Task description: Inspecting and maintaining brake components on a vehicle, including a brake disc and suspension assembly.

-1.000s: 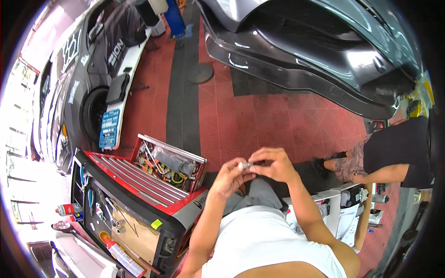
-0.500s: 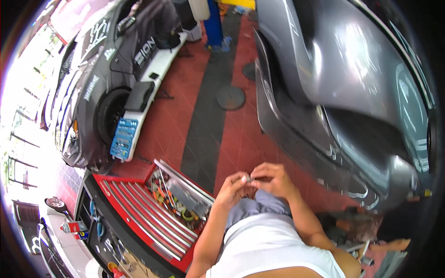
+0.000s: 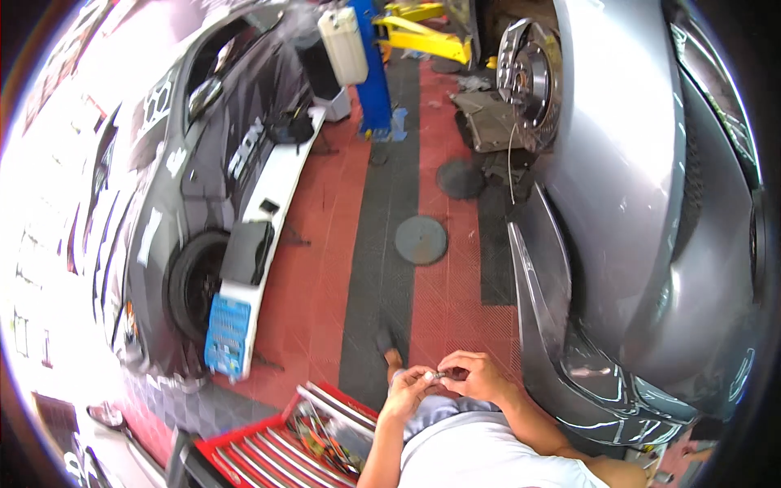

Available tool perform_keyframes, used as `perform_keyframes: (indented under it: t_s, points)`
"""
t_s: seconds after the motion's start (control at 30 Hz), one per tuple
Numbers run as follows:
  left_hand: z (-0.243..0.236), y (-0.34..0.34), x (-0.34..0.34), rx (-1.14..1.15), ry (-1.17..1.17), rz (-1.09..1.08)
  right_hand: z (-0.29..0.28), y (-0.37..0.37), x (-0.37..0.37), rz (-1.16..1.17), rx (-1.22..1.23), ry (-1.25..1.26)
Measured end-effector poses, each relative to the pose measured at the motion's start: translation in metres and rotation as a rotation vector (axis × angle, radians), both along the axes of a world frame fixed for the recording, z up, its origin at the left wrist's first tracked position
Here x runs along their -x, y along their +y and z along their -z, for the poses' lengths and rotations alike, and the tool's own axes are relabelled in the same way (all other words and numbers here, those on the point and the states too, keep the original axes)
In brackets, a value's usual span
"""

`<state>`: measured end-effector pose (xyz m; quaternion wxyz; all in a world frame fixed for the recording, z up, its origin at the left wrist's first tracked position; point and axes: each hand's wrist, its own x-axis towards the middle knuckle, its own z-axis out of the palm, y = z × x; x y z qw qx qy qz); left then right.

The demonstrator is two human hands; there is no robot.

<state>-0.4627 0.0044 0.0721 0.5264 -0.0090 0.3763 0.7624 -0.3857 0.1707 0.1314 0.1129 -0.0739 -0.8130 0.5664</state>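
Note:
My left hand (image 3: pixel 409 388) and my right hand (image 3: pixel 473 375) meet in front of my chest at the bottom centre. Between their fingertips they pinch a small metal part (image 3: pixel 439 376), too small to make out in kind. My forearms rise from the lower edge over my white shirt. A red tool cart (image 3: pixel 281 451) with an open drawer of tools stands just to my left.
A raised silver car (image 3: pixel 651 203) fills the right side, its bare brake disc (image 3: pixel 529 73) showing at the top. A dark car (image 3: pixel 179 203) stands on the left, with a blue tool case (image 3: pixel 227 334) beside its wheel. A blue lift post (image 3: pixel 373 73) and round lift pads (image 3: pixel 421 239) are on the red tiled floor.
The view has swung forward along the floor between the two cars. The hands stay together on the small part. The person crouching at the right has left the picture.

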Motion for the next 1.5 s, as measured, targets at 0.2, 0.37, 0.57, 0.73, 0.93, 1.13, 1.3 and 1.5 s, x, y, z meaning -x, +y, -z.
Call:
perform_keyframes:
  t_s: [0.2, 0.37, 0.57, 0.73, 0.93, 1.13, 1.3, 1.5]
  points:
    - [-0.033, 0.020, 0.156, 0.183, 0.237, 0.127, -0.010, 0.010, 0.132, 0.065, -0.106, 0.055]
    - [-0.054, 0.043, 0.246, 0.165, 0.273, 0.238, -0.021, 0.028, 0.203, 0.122, -0.171, 0.139]
    - [-0.049, 0.108, 0.315, 0.158, 0.294, 0.289, -0.015, 0.072, 0.262, 0.241, -0.124, 0.054]
    - [-0.039, 0.182, 0.375, 0.145, 0.330, 0.314, -0.001, 0.141, 0.317, 0.299, -0.157, 0.100]
    - [-0.022, 0.278, 0.463, 0.122, 0.338, 0.410, 0.013, 0.232, 0.394, 0.334, -0.275, 0.141]
    - [-0.006, 0.387, 0.526, -0.045, 0.182, 0.608, 0.004, 0.307, 0.427, 0.458, -0.388, 0.049]
    - [-0.008, 0.472, 0.539, -0.095, 0.019, 0.766, -0.004, 0.357, 0.432, 0.691, -0.392, 0.032]
    - [-0.021, 0.552, 0.568, -0.209, -0.183, 0.973, -0.077, 0.387, 0.454, 1.018, -0.157, -0.023]
